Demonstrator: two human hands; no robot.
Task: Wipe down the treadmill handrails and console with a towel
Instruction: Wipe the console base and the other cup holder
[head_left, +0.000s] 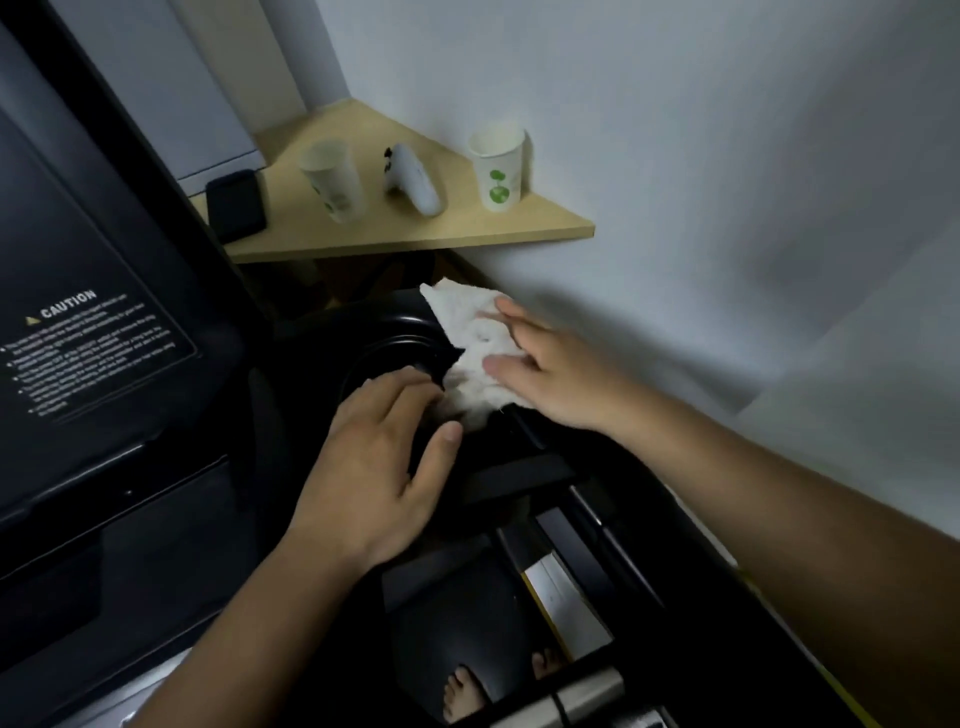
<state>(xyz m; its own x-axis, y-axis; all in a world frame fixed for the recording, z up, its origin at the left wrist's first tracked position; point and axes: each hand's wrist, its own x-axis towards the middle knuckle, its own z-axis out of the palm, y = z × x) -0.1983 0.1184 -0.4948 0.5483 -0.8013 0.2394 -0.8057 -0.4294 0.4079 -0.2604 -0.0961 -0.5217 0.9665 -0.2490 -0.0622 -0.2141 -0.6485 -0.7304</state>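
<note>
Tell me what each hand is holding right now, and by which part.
The right hand presses the white towel flat at its right side with straight fingers. The left hand touches its lower edge; no clear grip.

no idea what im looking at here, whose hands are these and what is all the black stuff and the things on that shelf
This is one picture from a camera worn on a person's head, looking down at their own two bare hands. The black shapes are a treadmill: its dark console panel with white caution text on the left and a glossy black handrail housing in the middle. The right hand presses a crumpled white towel onto that housing with straight fingers. The left hand rests beside it, touching the towel's near edge. Behind, a light wooden corner shelf holds two white paper cups, a white game controller and a small black box.
</note>
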